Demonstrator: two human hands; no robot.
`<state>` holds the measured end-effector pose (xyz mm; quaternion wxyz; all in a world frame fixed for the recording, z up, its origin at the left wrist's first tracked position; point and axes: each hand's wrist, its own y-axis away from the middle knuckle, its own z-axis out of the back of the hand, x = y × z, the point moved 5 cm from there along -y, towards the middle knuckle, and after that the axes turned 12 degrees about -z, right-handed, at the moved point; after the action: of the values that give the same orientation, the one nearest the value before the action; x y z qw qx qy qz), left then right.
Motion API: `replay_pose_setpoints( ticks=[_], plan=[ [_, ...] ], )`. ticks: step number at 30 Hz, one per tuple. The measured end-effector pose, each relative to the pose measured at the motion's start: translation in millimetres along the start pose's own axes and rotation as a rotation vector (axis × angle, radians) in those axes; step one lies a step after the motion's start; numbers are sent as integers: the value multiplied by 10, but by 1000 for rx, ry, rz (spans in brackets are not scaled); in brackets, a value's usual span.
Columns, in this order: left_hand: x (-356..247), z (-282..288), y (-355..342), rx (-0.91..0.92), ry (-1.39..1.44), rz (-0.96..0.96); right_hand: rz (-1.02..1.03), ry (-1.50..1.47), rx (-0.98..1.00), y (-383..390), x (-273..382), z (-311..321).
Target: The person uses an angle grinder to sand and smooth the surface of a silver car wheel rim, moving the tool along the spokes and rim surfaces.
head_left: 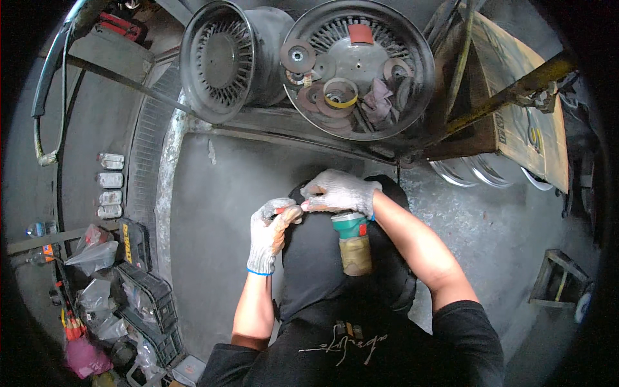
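Both of my hands wear whitish knit gloves and meet over my lap. My left hand (265,233) is closed, its fingers bent round a small red piece (281,210) whose kind I cannot make out. Close against it, my right hand (342,191) pinches its thumb and fingers together. A pinkish-red spot shows at those fingertips, too small to name. Just below the right wrist, a power tool (350,226) with a green and red head and a tan, wrapped-looking body rests on my dark trousers, untouched by the fingers.
Ahead lies a dish-like wheel rim (298,97) holding abrasive discs (298,57), a yellow-edged ring (340,93), a cloth (379,101) and a red sheet (360,34). Another rim (219,61) stands beside it. A cardboard box (525,97) is right; crates (145,293) and cans (111,180) are left.
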<state>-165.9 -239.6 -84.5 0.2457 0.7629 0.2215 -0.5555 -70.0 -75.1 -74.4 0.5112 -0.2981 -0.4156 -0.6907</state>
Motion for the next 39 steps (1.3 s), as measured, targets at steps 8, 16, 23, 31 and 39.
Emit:
replay_pose_setpoints(
  ticks=[8, 16, 23, 31, 39],
  plan=[
    [184, -186, 197, -329, 181, -49, -37, -4, 2, 16, -22, -20],
    [152, -214, 198, -354, 76, -124, -15, 93, 90, -12, 100, 130],
    [119, -262, 187, -306, 78, -139, -409, 640, -877, -106, -424, 1475],
    [130, -147, 189, -316, 59, -176, -245, 512, -638, -203, 14, 1393],
    [-209, -213, -9, -17, -645, -426, -77, 779, 69, -188, 244, 559]
  ],
)
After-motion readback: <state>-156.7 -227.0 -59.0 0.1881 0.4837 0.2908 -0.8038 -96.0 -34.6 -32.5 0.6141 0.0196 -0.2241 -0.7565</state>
